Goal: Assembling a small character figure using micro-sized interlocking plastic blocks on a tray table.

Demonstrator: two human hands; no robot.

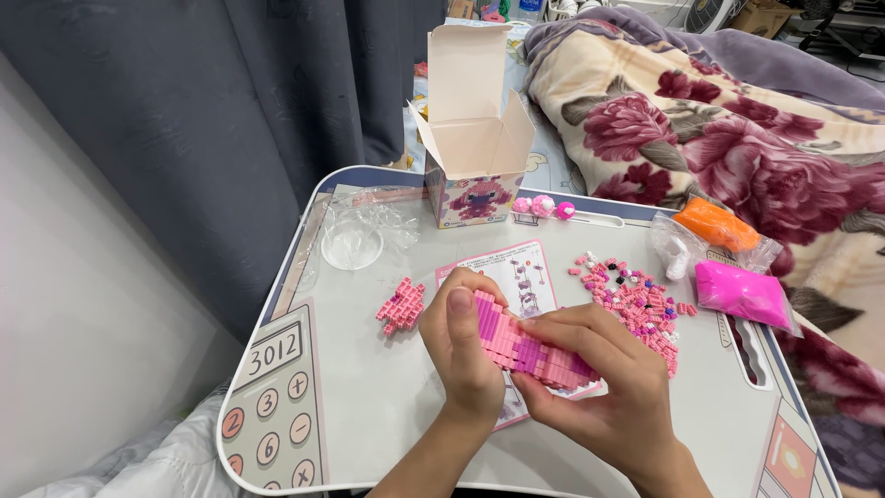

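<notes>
Hands: left hand (470, 355) and right hand (604, 387) both gripped a flat pink slab built of small plastic bricks (530, 346), held just above the tabletop (387, 397).
Fingers: left thumb lay along the slab's upper-left end, the other fingers curled beneath; right fingers (572, 334) were closed over its top edge and lower-right end.
Position: slab sat between the hands, over a pink-edged instruction sheet (521, 277).
Axis: its long axis ran from upper left to lower right, the layered edge facing the camera.
Risk: squeezing unevenly could, I judged, split the layers and scatter bricks into the loose pink brick pile (636, 300).
Nearby: a small pink brick cluster (401, 306) lay to the left; an open cardboard box (475, 157) stood behind.
</notes>
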